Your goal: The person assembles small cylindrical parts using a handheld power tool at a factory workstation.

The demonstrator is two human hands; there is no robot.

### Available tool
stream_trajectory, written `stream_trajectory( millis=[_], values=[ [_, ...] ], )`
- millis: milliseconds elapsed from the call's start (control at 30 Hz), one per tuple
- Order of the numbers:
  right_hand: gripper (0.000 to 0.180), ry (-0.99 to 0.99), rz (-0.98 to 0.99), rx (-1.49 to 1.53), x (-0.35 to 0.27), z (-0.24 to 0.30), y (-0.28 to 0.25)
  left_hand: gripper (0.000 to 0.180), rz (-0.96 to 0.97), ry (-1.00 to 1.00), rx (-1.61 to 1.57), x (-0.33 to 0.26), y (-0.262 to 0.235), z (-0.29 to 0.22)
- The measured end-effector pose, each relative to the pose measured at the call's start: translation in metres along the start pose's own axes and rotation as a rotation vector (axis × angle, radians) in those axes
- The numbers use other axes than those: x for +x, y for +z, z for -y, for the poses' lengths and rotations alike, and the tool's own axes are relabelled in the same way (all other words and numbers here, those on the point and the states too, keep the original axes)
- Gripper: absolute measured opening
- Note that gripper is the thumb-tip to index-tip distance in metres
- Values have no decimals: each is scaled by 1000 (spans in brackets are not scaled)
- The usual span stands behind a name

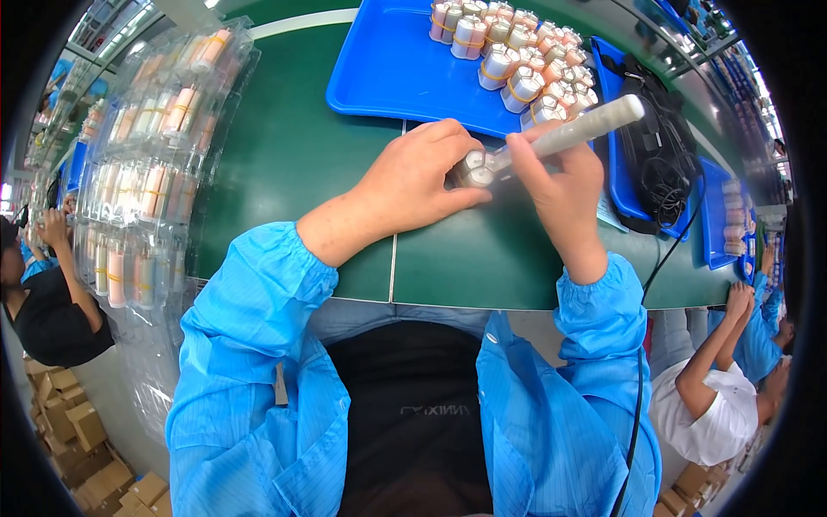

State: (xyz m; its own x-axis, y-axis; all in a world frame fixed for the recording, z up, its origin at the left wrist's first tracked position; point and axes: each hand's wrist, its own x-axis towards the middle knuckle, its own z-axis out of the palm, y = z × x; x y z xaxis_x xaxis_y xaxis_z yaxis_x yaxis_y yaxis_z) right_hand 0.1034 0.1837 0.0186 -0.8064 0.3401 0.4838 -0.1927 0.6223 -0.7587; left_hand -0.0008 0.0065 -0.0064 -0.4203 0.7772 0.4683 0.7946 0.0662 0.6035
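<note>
My left hand [409, 177] is closed around a small bundle of cylinders [477, 170] with pale round ends, low over the green table. Much of the bundle is hidden by my fingers. In my right hand [564, 194] a thick, pale rod-shaped tool [599, 121] is gripped between thumb and fingers. It slants, its blunt end up to the right and its narrow end at the bundle's top. Just beyond both hands lies a blue tray [379, 96], where several similar bundles [522, 84] in white, pink and grey stand upright, tied with yellow bands.
Clear plastic blister trays [142, 177] filled with coloured cylinders are piled along the left. To the right, another blue tray [622, 185] holds a black bag [648, 129] and coiled cable [668, 196]. A black cord [642, 362] hangs past my right sleeve. Other people sit at both sides.
</note>
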Motion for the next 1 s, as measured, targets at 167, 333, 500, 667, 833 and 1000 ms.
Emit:
stream_trajectory(
  millis=[167,333,500,667,833,1000],
  values=[
    [13,14,-121,130,1,-2,-5,43,-3,23,-26,1,2,0],
    [12,-11,-33,138,3,-5,-3,43,13,-11,-27,0,1,-1],
    [14,-11,3,42,3,-5,3,43,25,-15,-15,1,1,-2],
    [9,64,40,31,2,3,3,45,24,-30,2,1,2,0],
    [15,-120,-83,-15,1,2,-1,45,17,-12,5,1,1,-1],
    [15,-175,-90,-95,2,1,-5,44,-14,-8,27,1,4,-4]
  ],
)
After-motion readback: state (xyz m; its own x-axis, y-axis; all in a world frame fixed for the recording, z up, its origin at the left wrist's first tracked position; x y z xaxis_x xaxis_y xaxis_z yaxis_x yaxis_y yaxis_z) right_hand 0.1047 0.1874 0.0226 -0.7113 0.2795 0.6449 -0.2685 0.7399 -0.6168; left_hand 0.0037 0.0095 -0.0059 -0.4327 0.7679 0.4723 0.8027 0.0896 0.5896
